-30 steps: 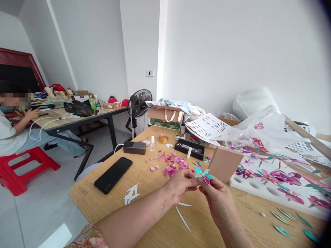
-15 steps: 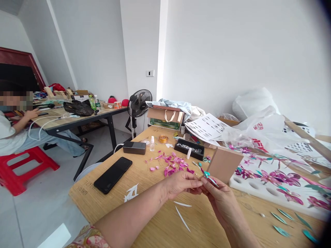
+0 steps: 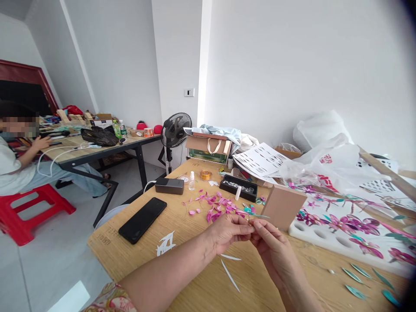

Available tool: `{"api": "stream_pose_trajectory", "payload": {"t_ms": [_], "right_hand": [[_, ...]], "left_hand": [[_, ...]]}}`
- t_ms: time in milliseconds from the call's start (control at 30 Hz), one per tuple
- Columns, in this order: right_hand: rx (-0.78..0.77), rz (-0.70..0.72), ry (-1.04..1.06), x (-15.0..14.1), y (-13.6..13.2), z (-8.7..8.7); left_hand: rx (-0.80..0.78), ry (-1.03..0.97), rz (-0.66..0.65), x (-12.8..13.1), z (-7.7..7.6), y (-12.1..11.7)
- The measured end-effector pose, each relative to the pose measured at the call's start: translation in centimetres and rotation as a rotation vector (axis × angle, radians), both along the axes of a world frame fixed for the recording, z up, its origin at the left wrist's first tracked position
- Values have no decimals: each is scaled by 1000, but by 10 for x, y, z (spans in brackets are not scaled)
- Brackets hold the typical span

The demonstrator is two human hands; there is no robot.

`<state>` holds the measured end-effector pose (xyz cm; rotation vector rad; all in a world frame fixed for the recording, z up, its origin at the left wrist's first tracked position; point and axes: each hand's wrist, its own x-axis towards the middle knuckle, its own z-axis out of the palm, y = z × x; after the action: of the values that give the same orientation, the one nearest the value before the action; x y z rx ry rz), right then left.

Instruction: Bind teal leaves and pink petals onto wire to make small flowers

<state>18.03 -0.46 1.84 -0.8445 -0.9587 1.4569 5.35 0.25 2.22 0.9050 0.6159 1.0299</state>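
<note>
Both hands meet over the wooden table, fingertips pinched together. My left hand comes in from the left, thumb and fingers closed at the base of a small leaf sprig. From the right, my right hand pinches the same spot. The sprig has narrow teal leaves that stick up and out past the fingertips; its stem is mostly hidden by the fingers. Loose pink petals lie just behind the hands. White leaf-shaped slips rest below them.
A black phone, a dark power bank and a small bottle lie left. A brown block stands beside a white foam rack with pink flowers. Teal leaves lie right. Another person sits at the far table.
The sprig has turned between my fingers: its teal leaves, which pointed down to the right over my right hand, now stand higher and more level. My hands have barely shifted.
</note>
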Motion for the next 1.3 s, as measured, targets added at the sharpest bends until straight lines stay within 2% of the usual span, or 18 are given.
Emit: {"api": "stream_pose_trajectory", "payload": {"t_ms": [200, 333, 400, 533, 633, 867, 1033, 1300], "right_hand": [[-7, -78, -49, -4, -3, 4], [-22, -102, -72, -2, -2, 3], [-26, -96, -70, 1, 0, 3], [-37, -51, -57, 8, 2, 4], [-44, 25, -60, 11, 1, 6], [-62, 91, -9, 8, -1, 6], [-47, 47, 40, 4, 1, 3], [-28, -51, -27, 2, -1, 4]], "left_hand": [[-36, 6, 90, 4, -1, -2], [-13, 93, 154, 5, 0, -2], [30, 142, 101, 1, 1, -1], [95, 163, -176, -9, 4, 1], [81, 143, -238, -13, 5, 2], [30, 99, -139, -7, 0, 4], [-1, -2, -62, -2, 0, 2], [1, -35, 65, 4, -2, -1]]}}
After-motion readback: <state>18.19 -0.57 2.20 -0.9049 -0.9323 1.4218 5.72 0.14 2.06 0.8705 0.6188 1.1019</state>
